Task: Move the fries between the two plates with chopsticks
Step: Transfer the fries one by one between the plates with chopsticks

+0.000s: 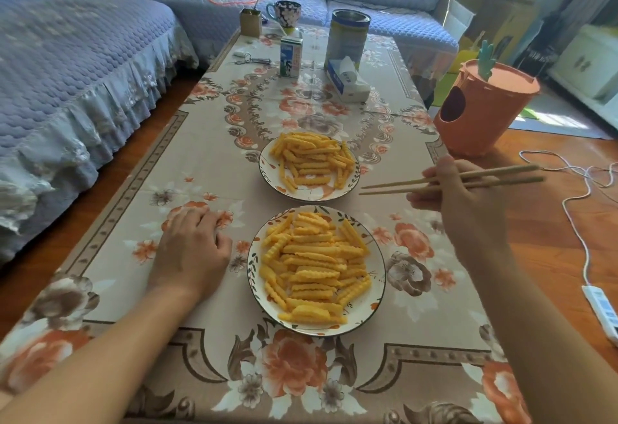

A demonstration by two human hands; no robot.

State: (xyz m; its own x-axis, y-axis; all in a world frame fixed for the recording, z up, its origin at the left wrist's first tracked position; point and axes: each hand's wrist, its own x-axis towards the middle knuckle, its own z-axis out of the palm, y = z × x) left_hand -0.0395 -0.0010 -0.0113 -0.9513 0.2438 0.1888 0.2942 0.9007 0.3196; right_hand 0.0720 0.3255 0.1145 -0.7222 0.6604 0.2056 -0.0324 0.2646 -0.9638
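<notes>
Two white patterned plates stand one behind the other on the flowered tablecloth. The near plate (376,269) holds a big heap of crinkle-cut fries (314,266). The far plate (267,172) holds a smaller heap of fries (312,159). My right hand (465,203) grips a pair of wooden chopsticks (394,187) to the right of the far plate; their tips point left, just off its rim, and carry nothing. My left hand (192,246) rests palm down on the cloth left of the near plate, fingers loosely bent, holding nothing.
At the table's far end stand a milk carton (291,57), a tall tin (347,39), a tissue pack (347,80), a flowered mug (286,13) and a small box (250,22). An orange bin (481,112) stands right of the table. A white power strip (602,313) lies on the floor.
</notes>
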